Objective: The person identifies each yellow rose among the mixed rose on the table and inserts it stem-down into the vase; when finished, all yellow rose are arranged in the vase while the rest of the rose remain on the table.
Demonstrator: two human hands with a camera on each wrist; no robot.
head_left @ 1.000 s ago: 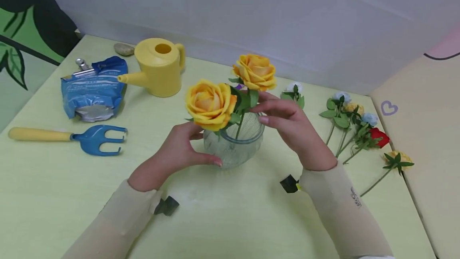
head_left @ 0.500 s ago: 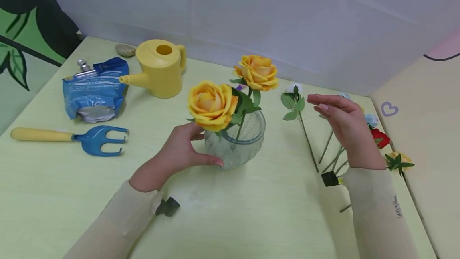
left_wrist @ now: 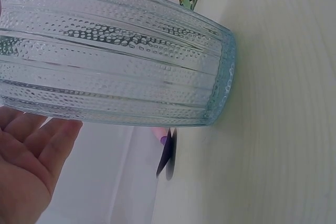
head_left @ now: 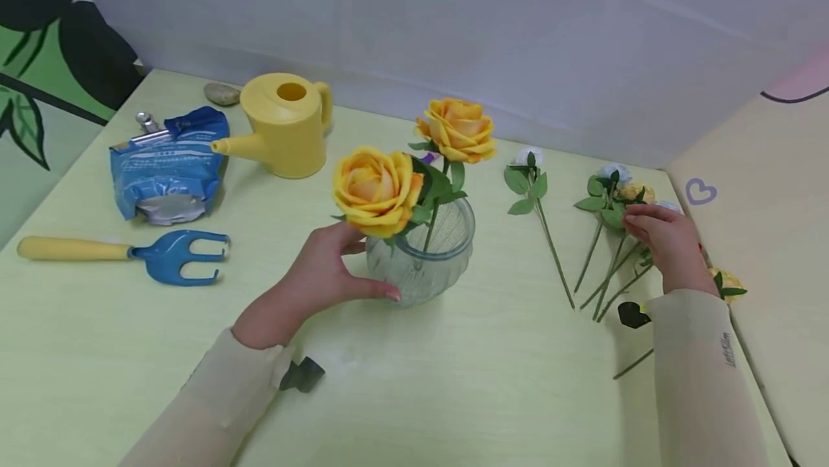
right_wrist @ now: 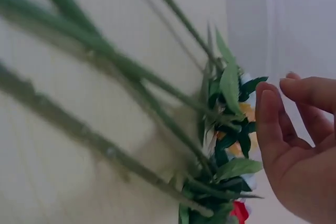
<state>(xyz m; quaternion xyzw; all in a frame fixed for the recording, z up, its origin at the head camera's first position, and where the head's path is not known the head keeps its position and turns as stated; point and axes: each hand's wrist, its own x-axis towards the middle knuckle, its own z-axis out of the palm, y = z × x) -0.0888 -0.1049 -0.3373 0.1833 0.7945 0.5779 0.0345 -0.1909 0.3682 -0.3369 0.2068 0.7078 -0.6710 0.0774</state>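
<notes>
My left hand [head_left: 317,281] grips the ribbed clear glass vase [head_left: 421,276] at its left side, thumb in front and the other fingers mostly hidden behind it. Two yellow-orange artificial roses stand in the vase: a front rose [head_left: 377,191] leaning left and a back rose [head_left: 456,130] rising higher. In the left wrist view the textured vase wall [left_wrist: 115,56] fills the upper left. My right hand [head_left: 673,244] is over the bunch of artificial flowers at right, holding nothing. Its fingers [right_wrist: 270,108] are loosely bent beside the leaves [right_wrist: 229,85] in the right wrist view.
A white rose [head_left: 531,157] lies between vase and bunch; a yellow flower [head_left: 728,285] lies by the table's right edge. At left are a yellow watering can [head_left: 291,129], a clipped blue bag [head_left: 171,172], a stone [head_left: 222,94] and a blue hand fork [head_left: 175,257].
My right hand has left the roses in the vase and moved right, past the single white rose, to above the flower bunch. The left hand stays on the vase.
</notes>
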